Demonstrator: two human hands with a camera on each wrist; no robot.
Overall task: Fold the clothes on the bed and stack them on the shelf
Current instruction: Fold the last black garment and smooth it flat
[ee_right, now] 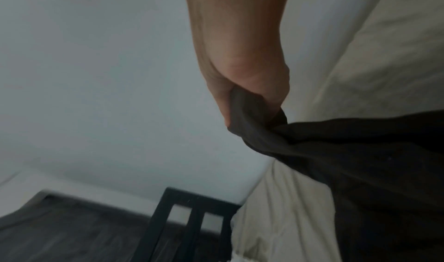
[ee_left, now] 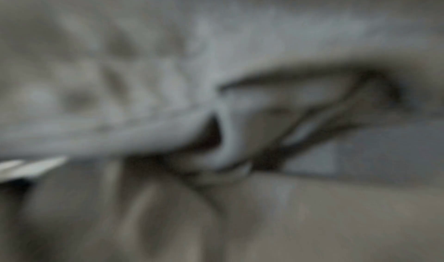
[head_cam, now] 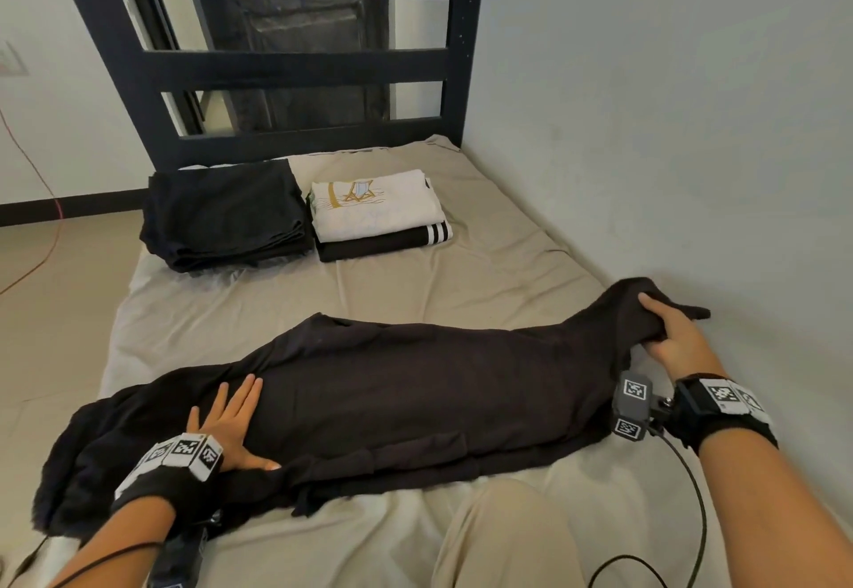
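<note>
Fingers of right hand (head_cam: pixel 671 333) bunch one end of dark garment (head_cam: pixel 392 384); left hand (head_cam: pixel 231 430) flat, open on it (long axis runs hand to hand).

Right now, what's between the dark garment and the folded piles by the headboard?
Only bare, wrinkled beige sheet, in the head view. The dark garment lies across the near bed; the black pile and white-topped pile sit beyond it.

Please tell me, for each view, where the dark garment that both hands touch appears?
Head: dark garment stretches across the lower middle, from left hand to right hand.
Left wrist: too blurred to tell.
Right wrist: lower right, gripped by the fingers.
Shared landmark: black headboard.
</note>
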